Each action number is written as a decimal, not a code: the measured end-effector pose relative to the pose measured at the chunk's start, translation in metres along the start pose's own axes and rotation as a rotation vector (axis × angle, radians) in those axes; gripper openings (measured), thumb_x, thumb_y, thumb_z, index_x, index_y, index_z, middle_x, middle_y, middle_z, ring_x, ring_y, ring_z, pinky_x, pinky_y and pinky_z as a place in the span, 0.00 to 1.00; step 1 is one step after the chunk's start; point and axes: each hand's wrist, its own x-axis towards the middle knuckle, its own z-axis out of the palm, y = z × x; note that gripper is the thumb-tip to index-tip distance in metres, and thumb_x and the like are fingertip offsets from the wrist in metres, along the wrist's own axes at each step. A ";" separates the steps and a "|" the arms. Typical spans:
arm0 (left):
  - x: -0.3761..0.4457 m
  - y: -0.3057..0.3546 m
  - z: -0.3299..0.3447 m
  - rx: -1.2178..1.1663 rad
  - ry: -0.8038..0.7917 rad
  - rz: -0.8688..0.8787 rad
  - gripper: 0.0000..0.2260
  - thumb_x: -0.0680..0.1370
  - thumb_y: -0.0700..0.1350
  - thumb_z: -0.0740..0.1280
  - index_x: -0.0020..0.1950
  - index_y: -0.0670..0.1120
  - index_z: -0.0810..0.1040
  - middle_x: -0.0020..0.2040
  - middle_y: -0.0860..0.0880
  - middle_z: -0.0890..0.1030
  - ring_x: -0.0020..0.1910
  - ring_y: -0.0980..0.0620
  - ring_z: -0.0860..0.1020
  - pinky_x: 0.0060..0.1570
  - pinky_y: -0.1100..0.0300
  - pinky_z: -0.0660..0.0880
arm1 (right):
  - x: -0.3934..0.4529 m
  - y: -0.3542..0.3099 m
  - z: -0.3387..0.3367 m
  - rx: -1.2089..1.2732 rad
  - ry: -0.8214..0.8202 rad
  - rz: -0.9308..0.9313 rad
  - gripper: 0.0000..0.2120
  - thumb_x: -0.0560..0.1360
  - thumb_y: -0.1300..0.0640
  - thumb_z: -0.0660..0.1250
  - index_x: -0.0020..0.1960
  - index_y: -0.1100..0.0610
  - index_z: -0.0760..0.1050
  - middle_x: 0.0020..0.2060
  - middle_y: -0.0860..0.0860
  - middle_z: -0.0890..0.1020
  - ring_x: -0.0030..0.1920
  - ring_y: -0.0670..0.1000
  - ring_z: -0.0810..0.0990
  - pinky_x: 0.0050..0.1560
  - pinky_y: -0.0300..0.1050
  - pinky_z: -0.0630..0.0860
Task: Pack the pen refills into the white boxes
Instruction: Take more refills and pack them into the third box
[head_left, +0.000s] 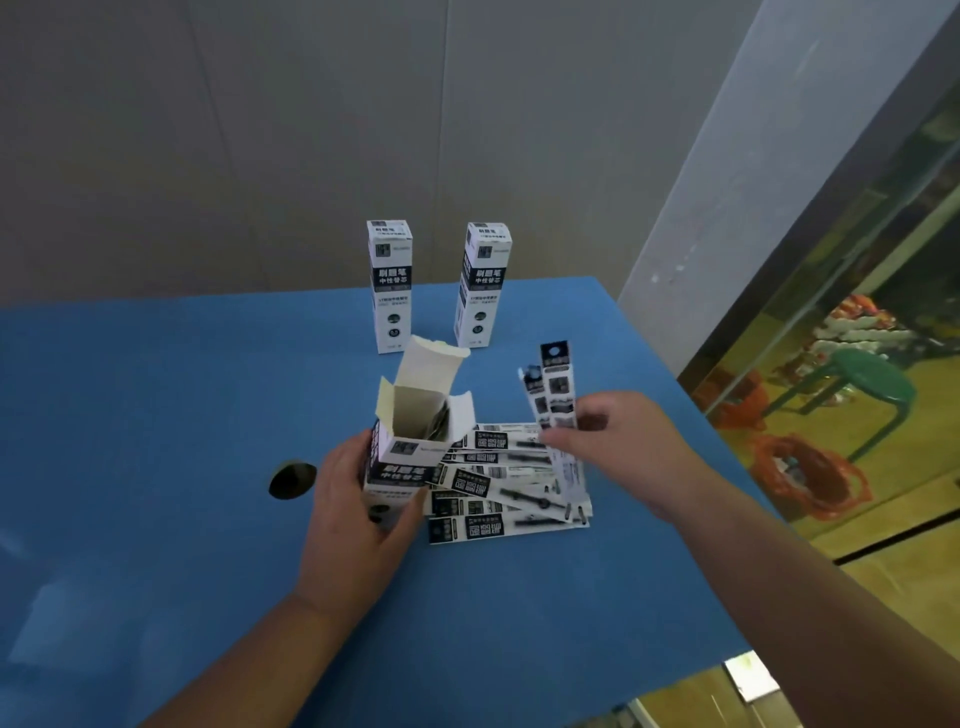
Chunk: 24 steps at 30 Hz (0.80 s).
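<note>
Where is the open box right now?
In the head view the open box is near the table's middle, gripped by the left hand, just left of the refill pile and in front of two closed boxes.

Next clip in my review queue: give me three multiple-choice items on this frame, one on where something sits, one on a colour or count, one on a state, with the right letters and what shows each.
1. Where does the pile of refill packets lie?
A. between the two hands on the table
B. on the green stool
C. behind the upright boxes

2. How many closed boxes stand at the back of the blue table?
A. one
B. two
C. four

3. What state is the box in the left hand in?
A. sealed
B. crushed flat
C. top flaps open

Answers: 1 A, the packets lie flat between the left hand and the right hand. 2 B, a second box stands beside the first. 3 C, its flaps stand up and the inside shows.
</note>
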 end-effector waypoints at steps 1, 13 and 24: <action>0.000 0.000 0.000 -0.003 0.005 -0.008 0.30 0.73 0.59 0.72 0.70 0.75 0.62 0.66 0.67 0.71 0.66 0.48 0.77 0.64 0.39 0.79 | -0.004 0.000 -0.001 0.138 -0.004 0.040 0.15 0.70 0.47 0.79 0.39 0.58 0.80 0.28 0.51 0.79 0.28 0.45 0.74 0.31 0.38 0.70; -0.002 -0.009 0.002 -0.059 -0.039 -0.060 0.29 0.74 0.56 0.74 0.73 0.57 0.69 0.67 0.50 0.76 0.67 0.43 0.78 0.62 0.38 0.79 | -0.043 -0.073 -0.018 0.944 -0.035 -0.178 0.12 0.67 0.50 0.77 0.45 0.56 0.87 0.45 0.56 0.88 0.47 0.53 0.87 0.49 0.42 0.83; -0.002 -0.006 0.002 0.042 -0.042 0.033 0.28 0.75 0.55 0.73 0.74 0.62 0.68 0.66 0.58 0.74 0.66 0.47 0.77 0.63 0.40 0.78 | -0.031 -0.099 0.000 0.546 0.114 -0.252 0.04 0.74 0.53 0.76 0.46 0.53 0.86 0.42 0.45 0.89 0.43 0.48 0.88 0.45 0.51 0.85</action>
